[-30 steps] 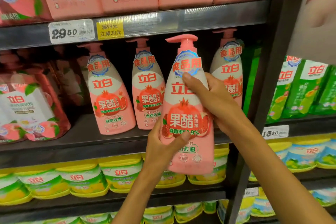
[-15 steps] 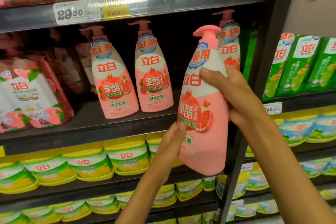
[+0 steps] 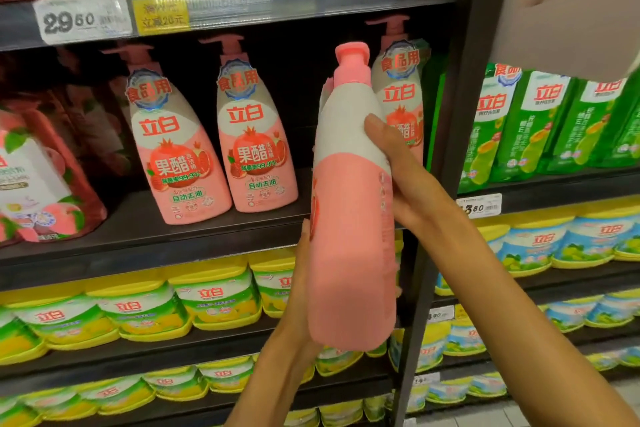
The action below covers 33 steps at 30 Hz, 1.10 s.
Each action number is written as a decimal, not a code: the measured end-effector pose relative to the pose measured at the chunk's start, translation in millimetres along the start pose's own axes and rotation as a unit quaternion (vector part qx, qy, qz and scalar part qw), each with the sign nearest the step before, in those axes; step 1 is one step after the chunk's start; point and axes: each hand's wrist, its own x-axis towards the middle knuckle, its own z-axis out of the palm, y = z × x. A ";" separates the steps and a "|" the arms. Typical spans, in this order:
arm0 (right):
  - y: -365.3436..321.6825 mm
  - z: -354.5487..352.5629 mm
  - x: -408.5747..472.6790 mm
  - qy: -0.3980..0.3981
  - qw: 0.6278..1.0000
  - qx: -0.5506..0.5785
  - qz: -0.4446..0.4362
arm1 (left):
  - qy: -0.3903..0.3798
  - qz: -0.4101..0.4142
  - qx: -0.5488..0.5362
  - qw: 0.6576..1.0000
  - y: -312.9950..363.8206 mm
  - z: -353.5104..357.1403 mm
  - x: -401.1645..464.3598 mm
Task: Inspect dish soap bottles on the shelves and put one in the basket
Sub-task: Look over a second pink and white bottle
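Before shelf edge, held bottle

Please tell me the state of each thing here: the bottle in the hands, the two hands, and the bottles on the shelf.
Held pink bottle: off the shelf, upright, side facing the camera.
Left hand: holds the bottle low on its left side.
Right hand: grips the bottle's upper right side.
Three pink bottles on the shelf: standing upright, labels forward.
Green pouches: standing on the right shelf.
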 end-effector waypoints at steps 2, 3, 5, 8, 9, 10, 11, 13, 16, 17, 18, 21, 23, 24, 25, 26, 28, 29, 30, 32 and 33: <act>-3.8 -3.1 -1.6 0.029 0.999 -0.036 -0.021 | 0.017 -0.034 0.081 0.996 1.8 11.0 18.0; -5.1 -3.6 -2.2 0.051 0.996 -0.060 -0.036 | 0.012 -0.022 0.114 0.993 6.1 8.1 20.5; -6.8 -2.8 -3.3 0.105 0.985 -0.116 -0.070 | -0.008 0.026 0.158 0.987 15.9 4.1 19.1; -8.3 -1.0 -3.7 0.153 0.971 -0.165 -0.084 | 0.003 0.102 0.231 0.968 16.0 19.8 13.0; -8.6 -1.9 -3.6 0.156 0.970 -0.168 -0.078 | 0.017 0.114 0.240 0.964 11.7 24.3 12.4; -9.5 -3.9 -3.5 0.152 0.971 -0.171 -0.066 | 0.032 0.116 0.237 0.964 7.6 29.0 12.3; -10.7 -7.7 -3.4 0.141 0.974 -0.169 -0.050 | 0.047 0.111 0.224 0.967 2.0 29.6 13.0; -13.2 -17.9 -3.4 0.103 0.983 -0.151 -0.010 | 0.061 0.100 0.186 0.976 -1.4 33.0 12.2; -14.3 -33.3 -1.7 0.044 0.990 -0.130 0.030 | 0.040 0.075 0.127 0.988 -2.5 33.8 8.9; -13.1 -37.1 -1.3 0.013 0.993 -0.105 0.048 | 0.025 0.067 0.109 0.991 -2.1 34.9 7.6; -11.2 -39.2 -1.4 -0.018 0.995 -0.066 0.068 | 0.013 0.061 0.099 0.993 -2.4 36.7 6.3; -1.6 -43.3 -2.5 -0.065 0.994 0.037 0.084 | -0.004 0.061 0.096 0.994 -8.0 37.5 5.0; 1.8 -44.7 -4.3 -0.059 0.995 0.037 0.066 | -0.008 0.046 0.121 0.992 -6.2 34.0 5.8; 0.7 -43.7 -6.3 -0.042 0.997 0.025 0.060 | -0.010 0.035 0.139 0.990 -2.4 30.9 7.1; 0.5 -43.1 -7.1 -0.021 0.999 0.011 0.048 | -0.007 0.025 0.159 0.987 1.8 28.9 9.6; -0.9 -41.1 -8.2 -0.002 0.999 -0.016 0.036 | -0.002 0.021 0.176 0.984 4.0 26.8 12.3; -3.2 -35.8 -9.8 0.026 0.997 -0.074 0.009 | 0.000 0.025 0.190 0.982 1.7 26.6 17.6; -2.9 -33.9 -9.2 0.031 0.995 -0.091 0.004 | 0.012 0.030 0.189 0.982 0.2 30.1 19.1; -4.3 -30.7 -8.8 0.044 0.994 -0.101 0.007 | 0.034 0.033 0.183 0.982 -3.7 32.9 21.0; -8.7 -28.4 -7.1 0.034 0.996 -0.085 0.023 | 0.063 0.037 0.143 0.987 -9.3 35.4 24.1; -9.0 -33.4 -4.4 0.023 0.996 -0.083 0.030 | 0.070 0.039 0.117 0.990 -11.2 36.8 24.8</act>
